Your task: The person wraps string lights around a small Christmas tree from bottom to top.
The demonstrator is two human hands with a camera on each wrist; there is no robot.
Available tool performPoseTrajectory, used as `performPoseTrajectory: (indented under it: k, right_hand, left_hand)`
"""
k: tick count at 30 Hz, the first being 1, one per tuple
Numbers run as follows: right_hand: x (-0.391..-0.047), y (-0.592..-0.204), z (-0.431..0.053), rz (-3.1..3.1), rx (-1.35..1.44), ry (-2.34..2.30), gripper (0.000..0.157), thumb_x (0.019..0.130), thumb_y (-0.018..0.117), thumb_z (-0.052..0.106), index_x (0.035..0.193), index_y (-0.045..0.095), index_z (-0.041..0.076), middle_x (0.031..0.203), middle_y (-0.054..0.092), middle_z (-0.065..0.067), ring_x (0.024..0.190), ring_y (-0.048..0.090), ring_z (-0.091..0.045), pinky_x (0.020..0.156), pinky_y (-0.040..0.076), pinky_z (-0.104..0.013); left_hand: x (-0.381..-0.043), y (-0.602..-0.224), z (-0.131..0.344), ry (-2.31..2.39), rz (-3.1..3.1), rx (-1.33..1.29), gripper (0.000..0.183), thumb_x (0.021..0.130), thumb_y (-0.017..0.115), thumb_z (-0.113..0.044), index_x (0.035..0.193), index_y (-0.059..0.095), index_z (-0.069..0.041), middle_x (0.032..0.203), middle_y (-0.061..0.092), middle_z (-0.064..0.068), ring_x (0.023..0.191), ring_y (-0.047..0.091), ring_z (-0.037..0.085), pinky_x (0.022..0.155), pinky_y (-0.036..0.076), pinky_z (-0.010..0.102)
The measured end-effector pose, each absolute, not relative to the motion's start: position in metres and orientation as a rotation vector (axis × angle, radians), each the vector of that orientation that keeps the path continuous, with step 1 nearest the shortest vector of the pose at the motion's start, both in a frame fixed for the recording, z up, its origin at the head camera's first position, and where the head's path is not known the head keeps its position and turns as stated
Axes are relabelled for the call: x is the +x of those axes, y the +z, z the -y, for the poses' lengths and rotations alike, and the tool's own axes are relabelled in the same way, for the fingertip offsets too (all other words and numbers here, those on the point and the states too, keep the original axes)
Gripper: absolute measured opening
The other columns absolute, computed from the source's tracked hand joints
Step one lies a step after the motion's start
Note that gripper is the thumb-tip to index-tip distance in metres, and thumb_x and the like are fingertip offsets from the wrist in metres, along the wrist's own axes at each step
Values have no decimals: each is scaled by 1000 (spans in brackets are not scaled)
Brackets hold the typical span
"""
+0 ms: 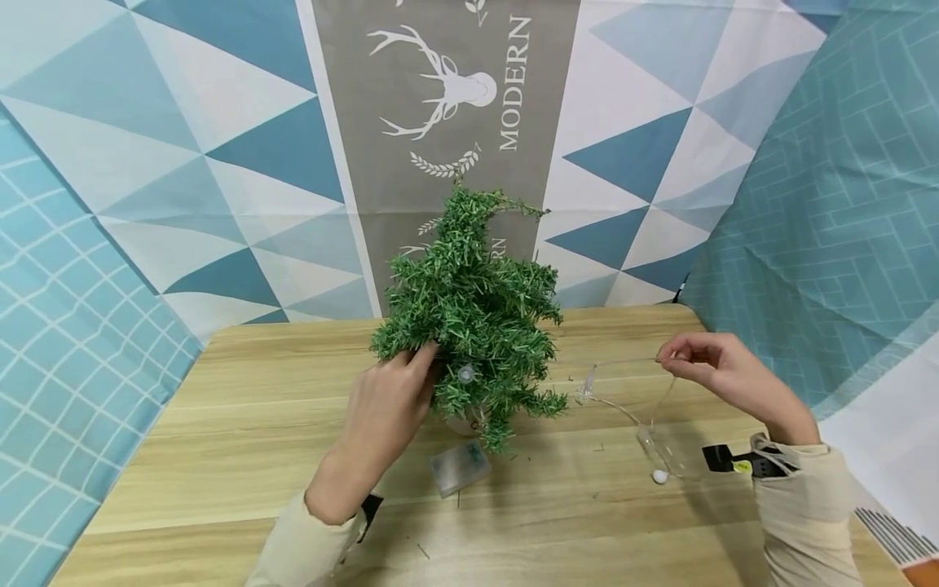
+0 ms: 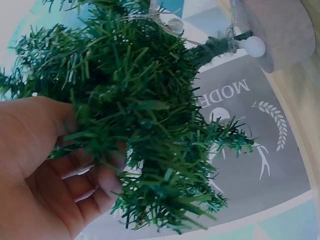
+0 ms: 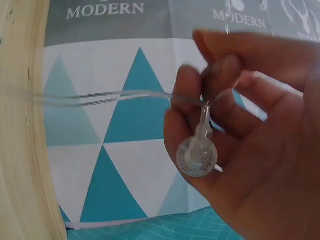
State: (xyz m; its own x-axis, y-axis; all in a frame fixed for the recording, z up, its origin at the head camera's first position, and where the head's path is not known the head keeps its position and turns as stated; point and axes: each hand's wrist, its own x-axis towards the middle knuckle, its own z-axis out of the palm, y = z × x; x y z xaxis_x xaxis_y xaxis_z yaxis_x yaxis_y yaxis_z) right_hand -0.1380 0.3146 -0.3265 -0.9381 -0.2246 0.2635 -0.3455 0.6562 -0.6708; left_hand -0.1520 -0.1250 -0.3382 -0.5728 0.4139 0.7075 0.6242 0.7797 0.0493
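A small green artificial Christmas tree [image 1: 469, 302] stands at the middle of the table. My left hand [image 1: 389, 399] reaches into its lower left side; in the left wrist view the thumb and curled fingers [image 2: 102, 182] hold a branch, their tips partly hidden by needles. Over to the right, my right hand [image 1: 722, 371] pinches the thin clear wire of a string of lights [image 1: 622, 409] between thumb and fingertips. A clear round bulb [image 3: 197, 157] hangs from that pinch in front of the palm. The wire slopes down leftward toward the tree, where another bulb [image 1: 465, 373] sits among the branches.
A clear, flat box [image 1: 460, 469] lies in front of the tree's pale base [image 2: 292, 35]. A white bulb [image 1: 659, 476] rests on the wooden table [image 1: 242, 456] below my right hand. Bits of needle are scattered about, and a patterned cloth [image 1: 447, 147] hangs behind.
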Motion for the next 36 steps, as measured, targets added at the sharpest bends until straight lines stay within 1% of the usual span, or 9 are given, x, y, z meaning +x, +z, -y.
performPoseTrajectory:
  k: [3,8,14,16,19,26,30,33,36]
  right_hand:
    - [-140,-328,-311,2670,364,1040,7,96,67,13,101,72,10,93,69,-5,79,63,-8,64,49,-21]
    - [-147,-335,-295,2520,200,851,11,95,69,15,99,74,7,99,65,-10,92,58,-20,72,43,-21]
    - [-153,-340,-279,2356,155,834,11,96,67,15,99,74,7,67,54,-3,57,43,-11,54,33,-26]
    - [-154,-339,-277,2343,151,865,13,98,65,16,101,73,7,63,57,-2,50,47,-10,47,35,-23]
    - [-159,-337,-276,2376,165,882,17,100,61,19,103,72,5,68,65,-6,52,55,-7,45,41,-21]
    - [-182,-332,-280,2462,221,893,17,100,61,18,104,70,4,84,72,-11,66,63,0,57,50,-13]
    - [-197,-331,-285,2319,368,1548,22,100,60,9,113,64,-8,98,73,-14,84,72,-12,76,57,-22]
    - [-210,-329,-288,1956,470,2224,27,101,53,0,121,55,-17,110,71,-21,100,71,-26,90,54,-35]
    - [-223,-326,-287,1817,427,2426,24,102,53,3,119,60,-14,110,71,-22,101,71,-29,90,53,-37]
  left_hand:
    - [-151,-335,128,-387,2270,-810,17,89,73,-9,104,67,-4,64,58,7,43,37,12,37,28,24]
    - [-139,-321,137,-387,2395,-878,24,89,73,-12,111,66,-6,78,64,8,55,53,19,46,43,30]
    - [-119,-302,150,-396,2544,-981,36,88,76,-16,122,66,-7,97,67,4,76,62,16,64,54,31]
    - [-113,-299,154,-424,2554,-1008,33,89,75,-17,121,67,-8,102,67,2,82,64,14,69,56,31]
    - [-108,-297,161,-479,2531,-1015,27,91,73,-16,117,68,-9,103,69,1,88,66,13,74,57,32]
    - [-111,-295,185,-647,2361,-988,22,90,70,-7,112,69,-10,89,72,-4,76,66,4,62,55,22]
    - [-118,-289,198,-685,2262,-1011,31,89,67,-2,119,66,-8,82,71,-5,68,64,3,58,52,17]
    - [-123,-286,206,-700,2223,-997,32,89,65,0,120,66,-9,76,67,-9,61,58,0,54,48,14]
    - [-126,-287,212,-708,2193,-977,30,89,63,2,116,66,-9,72,64,-9,57,53,-2,51,44,12]
